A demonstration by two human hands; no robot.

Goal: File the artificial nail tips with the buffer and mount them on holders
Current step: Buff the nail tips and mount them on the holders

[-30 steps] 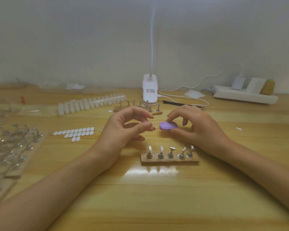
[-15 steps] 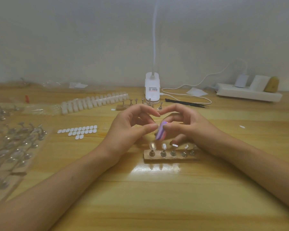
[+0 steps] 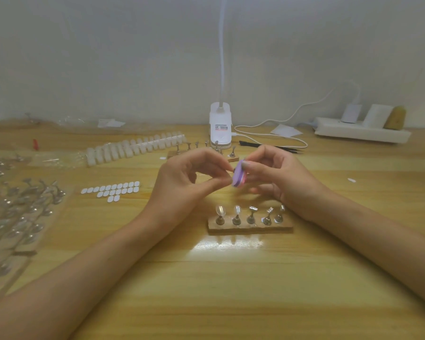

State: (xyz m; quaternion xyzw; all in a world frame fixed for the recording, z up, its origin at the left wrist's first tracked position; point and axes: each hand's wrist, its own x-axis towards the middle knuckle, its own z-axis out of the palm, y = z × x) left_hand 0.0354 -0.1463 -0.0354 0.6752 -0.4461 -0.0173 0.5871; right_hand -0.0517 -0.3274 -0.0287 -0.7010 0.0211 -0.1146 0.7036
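My right hand (image 3: 280, 179) grips a small purple buffer (image 3: 238, 176), held on edge above the table. My left hand (image 3: 187, 185) pinches something tiny between thumb and forefinger right against the buffer; the nail tip itself is too small to make out. Below the hands a wooden base (image 3: 250, 228) carries a row of metal holders; the two on the left (image 3: 220, 213) bear clear nail tips, the others look bare.
A strip of clear nail tips (image 3: 133, 149) and white adhesive tabs (image 3: 113, 190) lie at the left. Bagged metal holders (image 3: 17, 212) fill the far left. A second holder base (image 3: 201, 149), lamp base (image 3: 220, 130), black tweezers (image 3: 270, 146) and power strip (image 3: 361, 132) sit behind.
My right hand lifted the buffer off the table, turned it on edge and brought it against my left fingertips. The view shifted slightly.
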